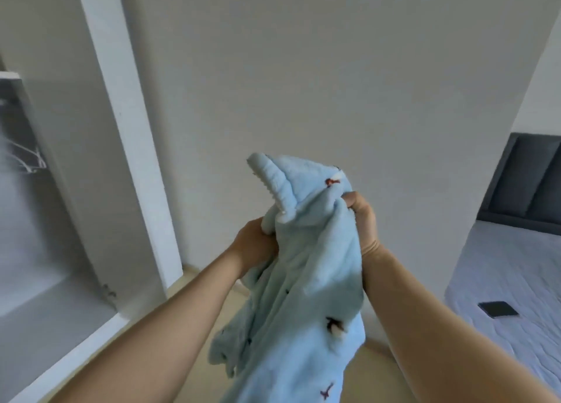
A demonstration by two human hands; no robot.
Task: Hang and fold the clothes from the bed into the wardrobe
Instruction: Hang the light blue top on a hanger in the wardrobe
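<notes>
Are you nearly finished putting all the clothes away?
Looks close. The visible part of the bed shows no clothes, only a dark flat thing. The left hand and right hand grip a blue fleecy top. It still needs to go into the open wardrobe, where a hanger hangs.

Both hands hold a fluffy light-blue garment (pixel 306 269) up before a pale wall (pixel 303 69): the left hand (pixel 256 243) grips its left side, the right hand (pixel 362 217) pinches its upper edge. An open wardrobe (pixel 45 190) with hangers (pixel 32 160) stands left; a bed (pixel 510 281) with a dark phone (pixel 498 309) lies right.

Wardrobe (pixel 45 190) left, garment (pixel 303 266) centre — bed (pixel 516 281) right, phone (pixel 498 309) on it
</notes>
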